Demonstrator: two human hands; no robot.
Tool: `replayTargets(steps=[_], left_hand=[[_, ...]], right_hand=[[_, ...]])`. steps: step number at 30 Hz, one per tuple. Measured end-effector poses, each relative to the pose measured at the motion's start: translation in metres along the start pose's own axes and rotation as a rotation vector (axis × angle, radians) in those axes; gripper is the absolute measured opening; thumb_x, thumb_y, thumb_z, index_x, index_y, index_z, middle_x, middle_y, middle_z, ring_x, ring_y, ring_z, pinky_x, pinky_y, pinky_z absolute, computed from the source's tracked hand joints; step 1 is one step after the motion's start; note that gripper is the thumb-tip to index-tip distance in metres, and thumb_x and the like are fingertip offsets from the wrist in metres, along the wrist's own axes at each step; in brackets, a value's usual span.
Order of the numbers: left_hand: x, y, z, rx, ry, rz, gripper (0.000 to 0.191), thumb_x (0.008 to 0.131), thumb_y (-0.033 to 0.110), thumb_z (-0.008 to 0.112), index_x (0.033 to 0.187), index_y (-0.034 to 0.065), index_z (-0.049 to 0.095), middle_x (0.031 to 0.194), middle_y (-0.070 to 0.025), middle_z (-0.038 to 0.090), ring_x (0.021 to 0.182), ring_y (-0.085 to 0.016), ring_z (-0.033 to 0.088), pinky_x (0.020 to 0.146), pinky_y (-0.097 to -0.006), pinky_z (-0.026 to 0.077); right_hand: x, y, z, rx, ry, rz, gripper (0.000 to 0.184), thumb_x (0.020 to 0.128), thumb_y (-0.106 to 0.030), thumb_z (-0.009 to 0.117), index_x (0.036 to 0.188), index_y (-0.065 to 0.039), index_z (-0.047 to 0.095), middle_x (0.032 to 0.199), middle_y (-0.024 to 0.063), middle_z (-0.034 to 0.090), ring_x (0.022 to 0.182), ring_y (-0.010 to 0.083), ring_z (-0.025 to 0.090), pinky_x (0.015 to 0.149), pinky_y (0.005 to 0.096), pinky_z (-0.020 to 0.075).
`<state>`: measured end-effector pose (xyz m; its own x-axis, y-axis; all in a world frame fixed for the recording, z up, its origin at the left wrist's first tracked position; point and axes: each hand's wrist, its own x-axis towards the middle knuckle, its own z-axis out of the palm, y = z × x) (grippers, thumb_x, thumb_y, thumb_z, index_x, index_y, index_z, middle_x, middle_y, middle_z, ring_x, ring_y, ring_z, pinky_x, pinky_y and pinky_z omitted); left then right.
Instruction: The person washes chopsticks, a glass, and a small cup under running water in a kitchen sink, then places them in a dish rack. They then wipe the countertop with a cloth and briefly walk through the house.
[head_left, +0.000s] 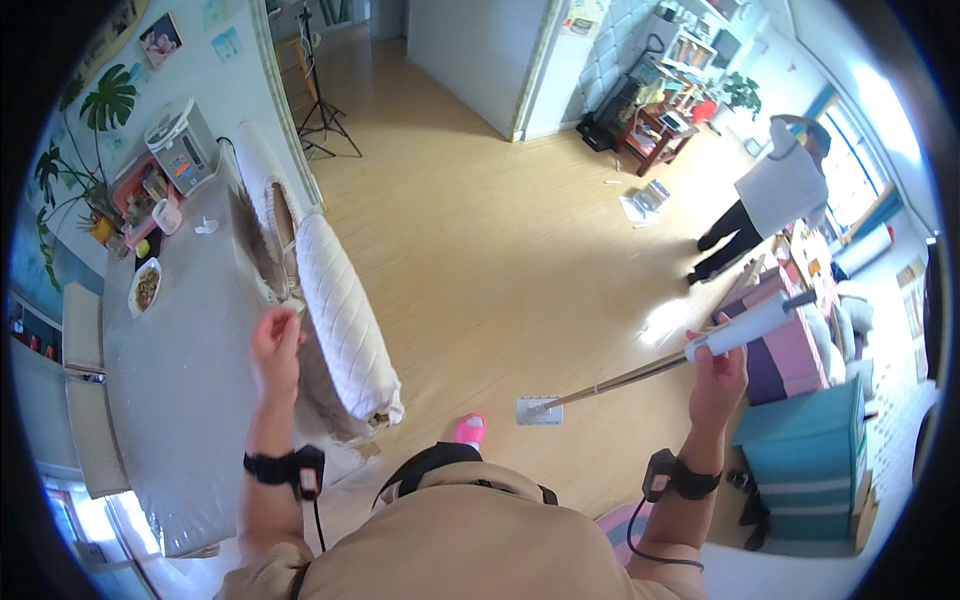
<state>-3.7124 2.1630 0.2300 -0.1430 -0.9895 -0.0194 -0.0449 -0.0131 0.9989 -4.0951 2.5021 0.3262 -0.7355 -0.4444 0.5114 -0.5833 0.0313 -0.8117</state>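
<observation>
My right hand (716, 371) grips a long-handled flat mop by the thick white upper section (739, 330) of its handle, which ends in a dark tip. The thin metal pole (630, 381) slants down leftward to a flat rectangular white head (538, 410) at the floor ahead of my feet. My left hand (276, 349) is raised with fingers loosely curled together and nothing visible in them. It appears between the covered table (195, 390) and the quilted cream back of a bench (345, 315); whether it touches either cannot be told.
A person (780, 187) stands at the far right near the window. Papers (645, 202) lie on the wooden floor (465, 210). A light tripod (321, 112) stands by the doorway. The table bears a hot-water dispenser (184, 146) and a food dish (145, 287). A teal cabinet (799, 442) is at right.
</observation>
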Motion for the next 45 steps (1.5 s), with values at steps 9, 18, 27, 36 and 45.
replayTargets(steps=[9,18,27,36,45], left_hand=[[0.212,-0.021,0.276,0.275,-0.307,0.324,0.027,0.080,0.015,0.066,0.103,0.0038,0.059,0.091,-0.0063,0.059,0.070,-0.013,0.058,0.067,-0.0268,0.048],[0.348,-0.203,0.221,0.342,-0.315,-0.622,0.014,0.083,0.014,0.056,0.072,0.0083,0.049,0.058,0.0006,0.046,0.049,-0.011,0.048,0.040,-0.0277,0.036],[0.466,-0.269,0.159,1.350,-0.504,-0.265,0.017,0.059,0.018,0.067,0.070,0.0092,0.057,0.066,-0.0162,0.057,0.063,-0.040,0.057,0.054,-0.0480,0.045],[1.033,-0.119,0.413,0.162,0.024,-0.186,0.015,0.087,0.019,0.061,0.089,0.0041,0.058,0.079,-0.0015,0.061,0.063,-0.010,0.054,0.054,-0.0258,0.043],[1.324,-0.067,0.472,0.181,0.090,-0.195,0.018,0.087,0.019,0.061,0.098,0.0053,0.059,0.082,-0.0011,0.060,0.069,-0.009,0.055,0.057,-0.0235,0.042]], right_hand=[[0.200,0.135,0.064,0.022,0.120,0.043,0.040,0.083,0.004,0.060,0.122,0.005,0.050,0.115,0.0118,0.055,0.103,0.0197,0.057,0.088,0.0327,0.0474],[0.480,0.263,0.283,-0.044,-0.092,0.034,0.019,0.075,0.002,0.065,0.093,0.002,0.058,0.093,0.0081,0.058,0.088,0.0176,0.057,0.078,0.0288,0.0475],[0.723,0.322,0.576,0.075,-0.260,-0.021,0.020,0.078,0.003,0.063,0.097,0.002,0.055,0.092,0.0070,0.054,0.082,0.0145,0.057,0.074,0.0262,0.0482],[0.929,0.355,0.818,0.277,-0.276,-0.015,0.034,0.083,0.005,0.060,0.116,0.003,0.052,0.117,0.0112,0.054,0.102,0.0197,0.058,0.087,0.0307,0.0476],[1.131,0.411,1.108,0.491,-0.392,-0.030,0.038,0.082,0.007,0.059,0.120,0.004,0.051,0.117,0.0136,0.055,0.105,0.0216,0.056,0.091,0.0349,0.0462]])
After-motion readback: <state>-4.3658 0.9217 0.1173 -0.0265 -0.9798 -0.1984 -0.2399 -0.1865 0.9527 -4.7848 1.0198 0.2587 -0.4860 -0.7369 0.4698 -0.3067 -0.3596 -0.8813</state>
